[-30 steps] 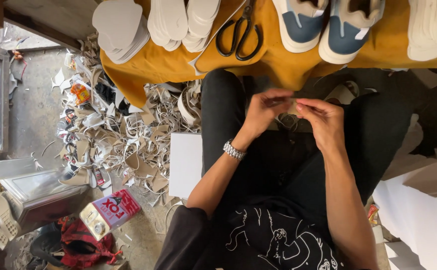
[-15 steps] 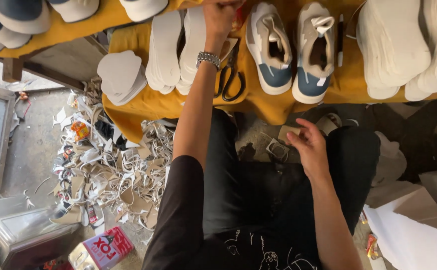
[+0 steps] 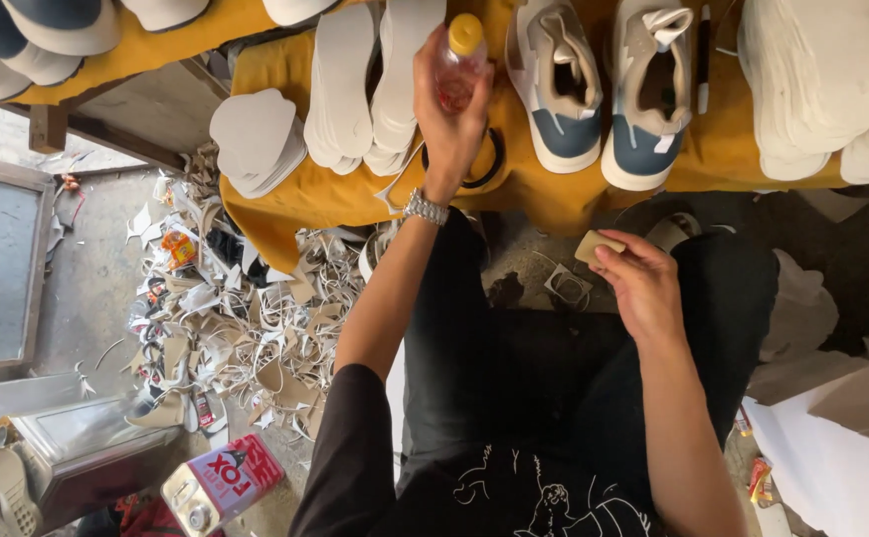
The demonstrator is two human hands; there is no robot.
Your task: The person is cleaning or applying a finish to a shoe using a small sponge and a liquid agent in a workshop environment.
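Bottle [image 3: 459,62], small, clear w/ a yellow cap, is in the left hand [image 3: 449,109], lifted above the yellow-covered table [image 3: 305,189] and held upright, prob. so nothing runs out of it. Left hand is closed around the bottle: fingers wrap the body from the left side, thumb on the other side, cap stays free on top. Left arm is stretched far forward, nearly straight, elbow low near the lap, and a metal watch [image 3: 425,208] sits on the wrist. Right hand [image 3: 643,283] stays low over the right knee, well apart from the bottle; it pinches a small tan piece [image 3: 599,246] between thumb and fingertips, flat side up, perhaps to keep it ready near the body. Right forearm is bent and comes up from the lower edge, wrist a bit turned inward. On the table, just beside the bottle, lie stacks of white insoles [image 3: 355,85] to its left and 2 blue-and-white shoes [image 3: 604,89] to its right, toes toward the person, so they are within easy reach. Black scissors [image 3: 484,164] lie partly hidden behind the left hand. More white soles [image 3: 822,85] are piled at the far right. On the floor, left of the legs, is a heap of cut scraps [image 3: 246,318], which seem to drop there from the table edge, and a red tin can [image 3: 226,482] lies near the bottom.
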